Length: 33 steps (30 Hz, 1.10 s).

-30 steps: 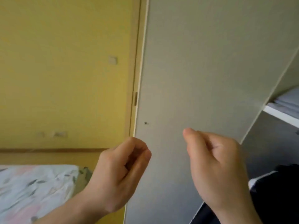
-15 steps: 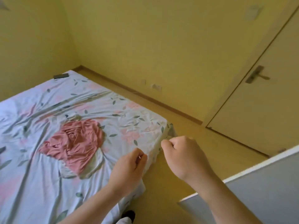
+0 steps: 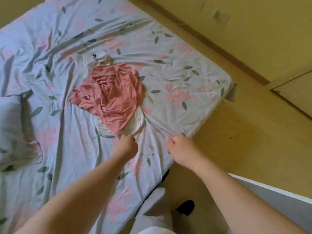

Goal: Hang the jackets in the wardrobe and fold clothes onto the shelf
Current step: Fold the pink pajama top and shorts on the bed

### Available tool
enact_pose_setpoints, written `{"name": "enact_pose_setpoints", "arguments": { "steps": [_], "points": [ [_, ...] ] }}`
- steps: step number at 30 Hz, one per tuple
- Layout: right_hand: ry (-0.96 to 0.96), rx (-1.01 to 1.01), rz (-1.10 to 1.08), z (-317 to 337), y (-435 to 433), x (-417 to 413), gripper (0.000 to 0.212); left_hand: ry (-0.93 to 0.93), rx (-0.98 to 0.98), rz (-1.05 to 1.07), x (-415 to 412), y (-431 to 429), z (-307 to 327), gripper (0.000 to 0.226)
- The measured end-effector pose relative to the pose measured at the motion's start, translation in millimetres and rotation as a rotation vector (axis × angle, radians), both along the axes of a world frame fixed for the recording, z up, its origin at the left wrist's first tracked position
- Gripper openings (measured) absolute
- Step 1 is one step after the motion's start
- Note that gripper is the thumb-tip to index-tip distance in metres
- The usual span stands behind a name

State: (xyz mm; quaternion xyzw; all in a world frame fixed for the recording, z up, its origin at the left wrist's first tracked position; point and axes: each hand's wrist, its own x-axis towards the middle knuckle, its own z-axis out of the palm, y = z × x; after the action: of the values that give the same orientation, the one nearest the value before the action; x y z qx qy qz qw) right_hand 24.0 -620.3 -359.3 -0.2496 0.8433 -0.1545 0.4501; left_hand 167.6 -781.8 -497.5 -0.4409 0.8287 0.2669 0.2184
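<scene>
Since half a second ago your view has swung down over the bed and both fists have pushed farther out toward the clothes. Your left hand (image 3: 127,146) has its fingers (image 3: 130,138) curled tight, knuckles at the near edge of the white garment (image 3: 137,121); whether they pinch that cloth or only the bedsheet (image 3: 177,78), you cannot tell from here. Your right hand (image 3: 181,147) is likewise closed into a fist at the bed's near right edge, where sheet creases run toward it, so it may be gripping the sheet.

Just beyond your left fist lies the crumpled pink garment (image 3: 109,95), heaped on top of the white one in the middle of the bed. Both look unfolded, so by my reading the folding is yet to start for these two, and no jacket shows anywhere.

A pillow (image 3: 13,125) sits at the far left. Yellowish floor (image 3: 236,132) runs right of the bed to a yellow wall (image 3: 253,22), and a grey-white panel edge (image 3: 270,191), likely the wardrobe door, cuts in at near right.
</scene>
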Motion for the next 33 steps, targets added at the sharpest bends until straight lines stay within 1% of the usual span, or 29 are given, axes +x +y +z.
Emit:
{"name": "enact_pose_setpoints", "arguments": {
  "steps": [2,4,6,9,12,13,15,17,19,21,23,26,28,29,31,33],
  "points": [
    [-0.064,0.064,0.015,-35,-13,4,0.054,-0.13,0.008,-0.064,6,-22,-34,0.036],
    [-0.099,0.114,0.024,-64,-19,9,0.054,-0.244,0.029,-0.137,11,-38,-58,0.037],
    [-0.106,0.138,0.025,-85,-26,13,0.054,-0.315,0.036,-0.19,13,-51,-77,0.04],
    [-0.106,0.151,0.031,-103,-34,17,0.055,-0.395,0.032,-0.255,11,-68,-94,0.054],
    [-0.109,0.171,0.034,-115,-41,19,0.053,-0.451,0.003,-0.425,11,-82,-112,0.071],
    [-0.115,0.174,0.031,-118,-43,18,0.053,-0.472,0.002,-0.452,12,-86,-119,0.077],
    [-0.121,0.169,0.036,-121,-46,16,0.053,-0.491,-0.001,-0.457,15,-93,-131,0.085],
    [-0.118,0.173,0.049,-123,-49,12,0.054,-0.485,-0.014,-0.439,16,-96,-137,0.084],
    [-0.118,0.195,0.061,-122,-52,8,0.053,-0.416,-0.021,-0.386,13,-95,-134,0.075],
    [-0.107,0.207,0.084,-119,-55,5,0.053,-0.3,-0.065,-0.321,10,-93,-128,0.058],
    [-0.104,0.214,0.102,-114,-59,2,0.054,-0.137,-0.165,-0.232,9,-97,-120,0.043],
    [-0.1,0.241,0.126,-104,-65,1,0.055,0.097,-0.238,-0.143,11,-110,-104,0.035],
    [-0.091,0.247,0.147,-91,-69,1,0.055,0.22,-0.232,-0.091,9,-117,-84,0.028],
    [-0.085,0.245,0.155,-83,-70,1,0.055,0.286,-0.217,-0.03,6,-118,-71,0.028],
    [-0.08,0.235,0.166,-66,-70,0,0.054,0.416,-0.181,0.094,-2,-117,-37,0.028],
    [-0.078,0.214,0.178,-51,-68,0,0.052,0.545,-0.132,0.147,-10,-112,2,0.024]
  ]
}}
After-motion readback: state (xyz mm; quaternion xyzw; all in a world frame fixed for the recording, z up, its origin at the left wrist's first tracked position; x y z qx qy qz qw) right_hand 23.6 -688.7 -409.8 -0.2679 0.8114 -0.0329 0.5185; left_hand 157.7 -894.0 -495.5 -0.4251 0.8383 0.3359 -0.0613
